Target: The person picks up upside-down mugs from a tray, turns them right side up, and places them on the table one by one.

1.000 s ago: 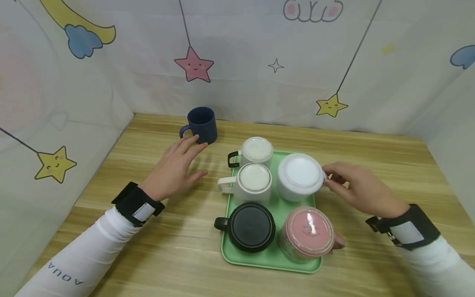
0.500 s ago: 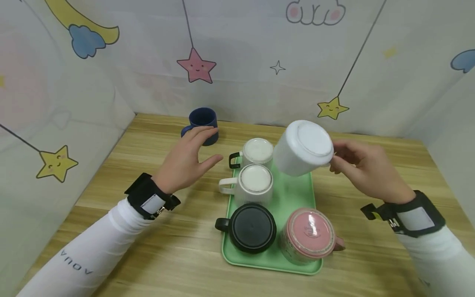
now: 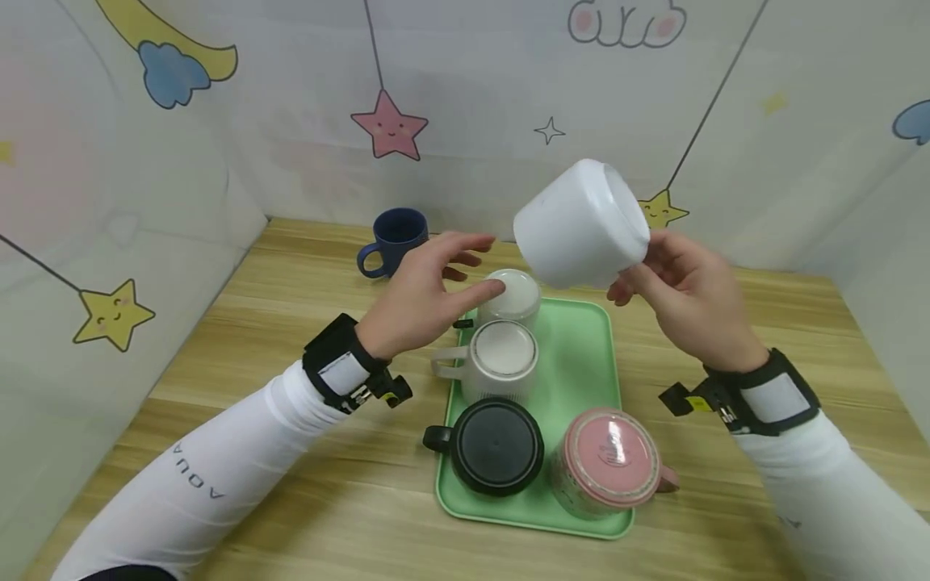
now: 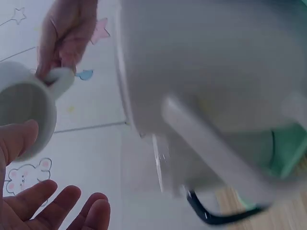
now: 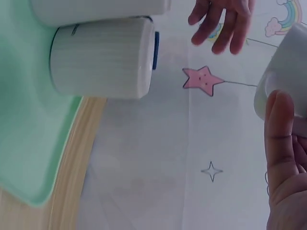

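Note:
My right hand [image 3: 697, 298] pinches the handle of a white mug [image 3: 577, 226] and holds it tilted in the air above the back of the green tray [image 3: 581, 339]. The mug's mouth faces left and its base faces right; in the left wrist view the mouth of this white mug [image 4: 45, 112] shows toward my left palm. Reaching in from the left, my left hand [image 3: 429, 290] has its fingers spread, a short gap from the mug, and holds nothing. Below it stand an upturned white mug [image 3: 519, 294] with a black handle and an upturned ribbed white mug [image 3: 501, 355].
A black mug [image 3: 497, 448] and a pink mug [image 3: 610, 460] stand upside down at the tray's front. Upright at the back left of the wooden table [image 3: 305, 266] is a dark blue mug [image 3: 400, 234]. A printed white cloth [image 3: 465, 97] hangs behind the table.
My right hand has lifted the white mug off the tray and tipped it, mouth toward the left. My left hand has moved right, from beside the blue mug toward the lifted mug.

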`<state>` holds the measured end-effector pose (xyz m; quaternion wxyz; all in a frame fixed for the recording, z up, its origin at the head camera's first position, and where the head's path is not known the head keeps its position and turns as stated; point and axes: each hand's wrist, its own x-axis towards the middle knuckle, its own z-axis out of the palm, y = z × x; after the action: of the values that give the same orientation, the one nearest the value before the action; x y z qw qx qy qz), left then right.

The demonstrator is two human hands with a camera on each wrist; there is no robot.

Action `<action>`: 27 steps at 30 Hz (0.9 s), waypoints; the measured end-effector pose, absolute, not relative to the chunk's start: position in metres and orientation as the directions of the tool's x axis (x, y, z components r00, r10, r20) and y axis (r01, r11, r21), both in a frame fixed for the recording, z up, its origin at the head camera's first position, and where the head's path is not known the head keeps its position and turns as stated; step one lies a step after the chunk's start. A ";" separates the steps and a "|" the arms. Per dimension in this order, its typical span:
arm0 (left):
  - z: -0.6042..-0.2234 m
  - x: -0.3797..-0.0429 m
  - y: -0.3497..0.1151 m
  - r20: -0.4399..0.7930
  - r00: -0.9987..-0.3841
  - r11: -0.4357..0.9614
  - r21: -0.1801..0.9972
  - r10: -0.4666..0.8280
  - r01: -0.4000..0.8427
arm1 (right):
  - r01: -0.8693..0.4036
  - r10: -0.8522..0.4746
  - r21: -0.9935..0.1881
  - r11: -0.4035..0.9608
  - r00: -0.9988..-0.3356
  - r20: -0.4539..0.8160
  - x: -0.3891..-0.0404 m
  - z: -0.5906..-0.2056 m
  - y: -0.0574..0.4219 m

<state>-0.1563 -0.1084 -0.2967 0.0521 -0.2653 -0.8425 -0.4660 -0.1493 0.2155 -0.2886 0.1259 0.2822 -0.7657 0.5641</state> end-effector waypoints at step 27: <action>-0.289 -0.166 -0.041 0.348 -0.887 -0.068 0.936 0.303 0.344 | -0.317 -0.350 -0.918 -0.237 -0.854 0.385 -0.163 -0.288 0.173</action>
<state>-0.1657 -0.0410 -0.2886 0.0150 -0.2370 -0.6826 -0.6911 -0.1627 0.1732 -0.2881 -0.0111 0.2701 -0.6175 0.7386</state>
